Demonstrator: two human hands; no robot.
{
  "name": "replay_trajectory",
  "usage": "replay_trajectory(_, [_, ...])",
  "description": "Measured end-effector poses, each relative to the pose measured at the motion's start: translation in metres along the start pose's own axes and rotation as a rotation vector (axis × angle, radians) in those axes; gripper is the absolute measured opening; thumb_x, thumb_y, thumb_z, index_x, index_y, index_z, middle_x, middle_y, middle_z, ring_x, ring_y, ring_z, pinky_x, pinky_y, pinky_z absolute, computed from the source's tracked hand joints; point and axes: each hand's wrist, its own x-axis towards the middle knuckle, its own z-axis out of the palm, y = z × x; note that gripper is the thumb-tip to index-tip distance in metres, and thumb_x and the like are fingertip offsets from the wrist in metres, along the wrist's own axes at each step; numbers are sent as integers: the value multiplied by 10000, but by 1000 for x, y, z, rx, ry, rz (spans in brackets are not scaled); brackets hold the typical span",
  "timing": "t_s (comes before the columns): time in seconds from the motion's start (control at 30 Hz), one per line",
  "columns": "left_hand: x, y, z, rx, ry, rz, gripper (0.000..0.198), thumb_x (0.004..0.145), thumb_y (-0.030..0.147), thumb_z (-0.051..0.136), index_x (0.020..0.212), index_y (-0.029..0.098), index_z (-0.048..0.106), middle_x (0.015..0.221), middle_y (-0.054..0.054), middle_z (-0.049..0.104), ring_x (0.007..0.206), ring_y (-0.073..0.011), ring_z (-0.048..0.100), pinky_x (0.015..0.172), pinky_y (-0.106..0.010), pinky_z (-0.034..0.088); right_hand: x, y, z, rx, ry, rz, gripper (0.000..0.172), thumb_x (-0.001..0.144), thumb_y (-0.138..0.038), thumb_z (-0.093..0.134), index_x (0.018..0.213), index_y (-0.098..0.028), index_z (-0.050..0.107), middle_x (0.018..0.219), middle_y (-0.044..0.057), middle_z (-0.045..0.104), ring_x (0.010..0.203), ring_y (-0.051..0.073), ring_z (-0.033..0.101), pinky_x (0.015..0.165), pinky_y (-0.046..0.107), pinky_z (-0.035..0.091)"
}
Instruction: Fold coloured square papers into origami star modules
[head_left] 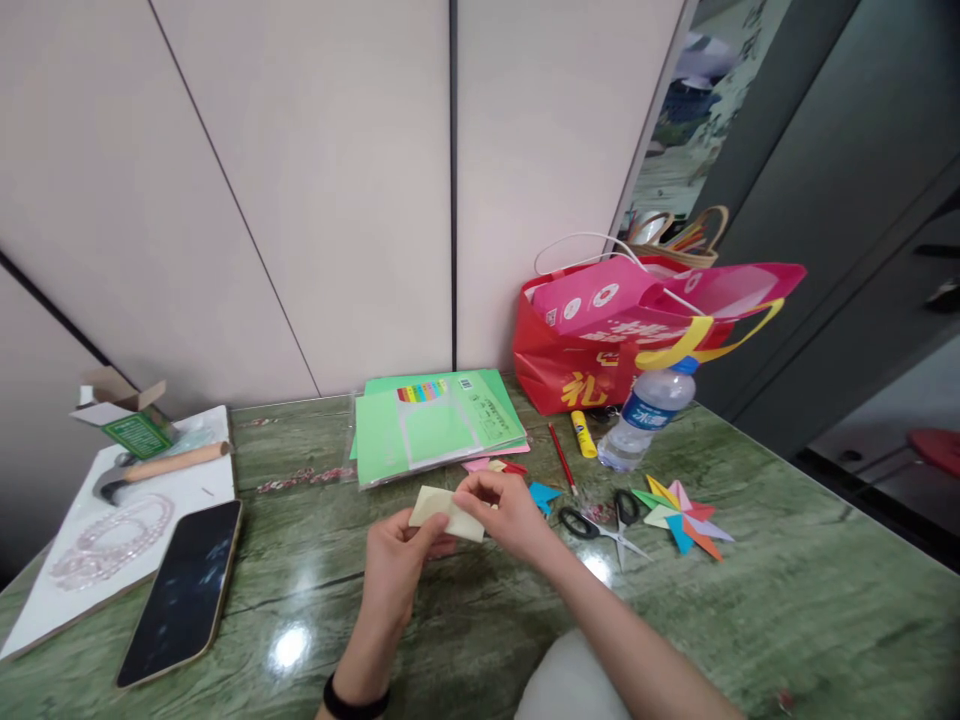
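A small pale yellow folded paper point(442, 512) is held between both hands above the green marbled table. My left hand point(401, 555) pinches its left part, thumb on top. At its right part, my right hand point(506, 508) grips the paper between thumb and fingers. Behind my right hand lie pink, red and blue folded papers point(543, 497). Open scissors point(616, 530) with black handles rest to the right, beside a multicoloured folded-paper star point(682, 515).
Green paper packs point(427, 425) lie behind the hands. A red pencil point(562, 458), glue stick point(583, 435), water bottle point(646, 415) and red bag point(570, 350) stand or lie back right. At left are a phone point(184, 590), hammer point(172, 463), beads point(112, 540) and small box point(131, 420).
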Motion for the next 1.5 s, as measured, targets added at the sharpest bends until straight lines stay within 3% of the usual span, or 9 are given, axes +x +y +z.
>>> replay_trajectory(0.2, [2, 0, -3, 40, -47, 40, 355, 497, 325, 782, 766, 114, 687, 624, -49, 705, 554, -184, 636, 528, -258, 493, 1, 2, -6, -99, -77, -21, 148, 750, -224, 549, 644, -139, 605, 576, -8, 556, 513, 91, 444, 490, 203, 322])
replay_trajectory(0.37, [3, 2, -8, 118, -65, 78, 341, 542, 326, 758, 806, 130, 668, 709, -58, 717, 595, -180, 631, 512, -238, 472, 0, 5, -8, -146, -147, -63, 140, 765, -220, 547, 678, -146, 628, 619, 1, 597, 566, 106, 491, 520, 202, 343])
replay_trajectory(0.63, [2, 3, -8, 153, -75, 28, 265, 558, 304, 741, 747, 124, 694, 530, -17, 667, 448, -128, 550, 416, -195, 386, -2, 4, -9, -218, -202, -97, 148, 781, -238, 548, 692, -162, 640, 658, 15, 642, 618, 135, 545, 558, 228, 367])
replay_trajectory(0.87, [2, 3, -7, 160, -52, 95, 254, 590, 318, 722, 752, 124, 699, 486, -8, 645, 407, -111, 510, 400, -187, 356, -1, 5, -6, -152, -156, -18, 118, 752, -278, 593, 754, -165, 627, 709, 12, 627, 647, 132, 538, 559, 218, 367])
replay_trajectory(1.07, [-1, 8, -6, 197, 14, 182, 257, 583, 326, 712, 736, 120, 700, 520, -15, 652, 421, -107, 495, 403, -186, 340, -1, 11, -2, 12, -183, 119, 616, 451, -280, 808, 1000, -185, 546, 703, -35, 551, 591, 113, 489, 516, 199, 376])
replay_trajectory(1.27, [-3, 9, -4, 156, 40, 208, 253, 575, 328, 718, 729, 128, 699, 483, 6, 621, 418, -98, 478, 410, -179, 338, -3, 2, -1, 119, -176, 154, 465, 499, -187, 747, 924, -169, 559, 665, -44, 543, 568, 97, 481, 501, 185, 372])
replay_trajectory(1.5, [-3, 5, -3, 154, 104, 272, 261, 575, 358, 730, 719, 141, 707, 416, 41, 542, 376, -78, 397, 373, -179, 294, -1, 4, 1, 261, -163, 227, 331, 502, -214, 747, 773, -152, 567, 607, -51, 558, 528, 86, 487, 491, 189, 381])
